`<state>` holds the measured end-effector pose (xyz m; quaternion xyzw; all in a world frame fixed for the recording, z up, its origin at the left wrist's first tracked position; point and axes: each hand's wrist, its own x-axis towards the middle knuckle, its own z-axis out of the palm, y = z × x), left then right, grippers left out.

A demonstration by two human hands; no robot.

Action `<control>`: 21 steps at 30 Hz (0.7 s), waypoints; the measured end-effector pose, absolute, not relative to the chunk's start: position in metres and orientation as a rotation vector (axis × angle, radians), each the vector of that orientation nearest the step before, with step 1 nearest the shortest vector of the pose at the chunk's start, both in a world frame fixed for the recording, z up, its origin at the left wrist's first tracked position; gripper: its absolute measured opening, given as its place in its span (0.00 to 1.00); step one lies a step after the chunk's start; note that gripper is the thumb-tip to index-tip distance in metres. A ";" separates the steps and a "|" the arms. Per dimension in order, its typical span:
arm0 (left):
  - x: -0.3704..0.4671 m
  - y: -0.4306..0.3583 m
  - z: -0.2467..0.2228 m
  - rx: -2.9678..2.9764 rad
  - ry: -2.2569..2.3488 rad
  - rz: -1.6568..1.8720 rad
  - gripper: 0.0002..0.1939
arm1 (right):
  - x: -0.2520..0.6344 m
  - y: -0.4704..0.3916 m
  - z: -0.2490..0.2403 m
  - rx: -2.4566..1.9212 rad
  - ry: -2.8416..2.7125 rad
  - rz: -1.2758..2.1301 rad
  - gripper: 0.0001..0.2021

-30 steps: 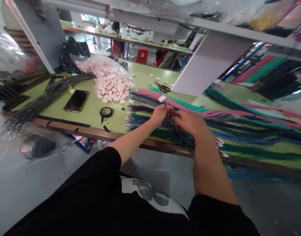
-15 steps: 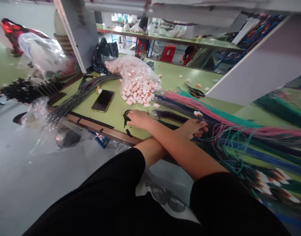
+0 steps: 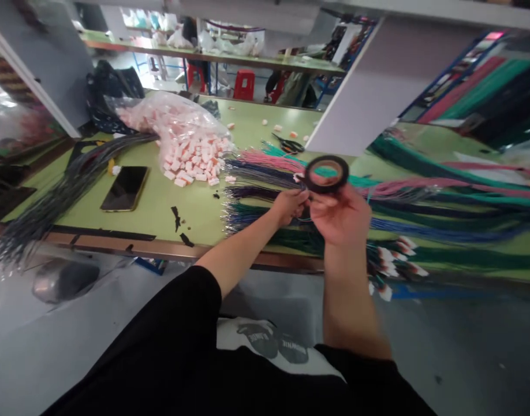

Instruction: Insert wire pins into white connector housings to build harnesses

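Your right hand grips the roll of black tape, just to the right of your left hand, which seems closed on thin wires below a white connector. The roll is probably light and firm, but sticky outside; hold it by its side edges. The wires should be flexible and may slip, so pinch them close to the connector. Beneath, coloured wire bundles cover the counter; farther left lies the connector pile.
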<state>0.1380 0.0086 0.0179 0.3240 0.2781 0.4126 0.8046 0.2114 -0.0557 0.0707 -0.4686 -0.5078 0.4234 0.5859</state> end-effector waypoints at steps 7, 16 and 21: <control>0.136 0.000 0.020 0.882 0.602 0.919 0.06 | 0.265 -0.078 0.026 -0.807 -0.853 1.199 0.07; 0.134 -0.009 0.024 0.944 0.646 0.997 0.07 | 0.245 -0.074 0.030 -0.494 -0.221 1.309 0.10; 0.134 -0.012 0.025 0.972 0.642 1.009 0.09 | 0.244 -0.069 0.026 -0.579 -0.226 1.309 0.05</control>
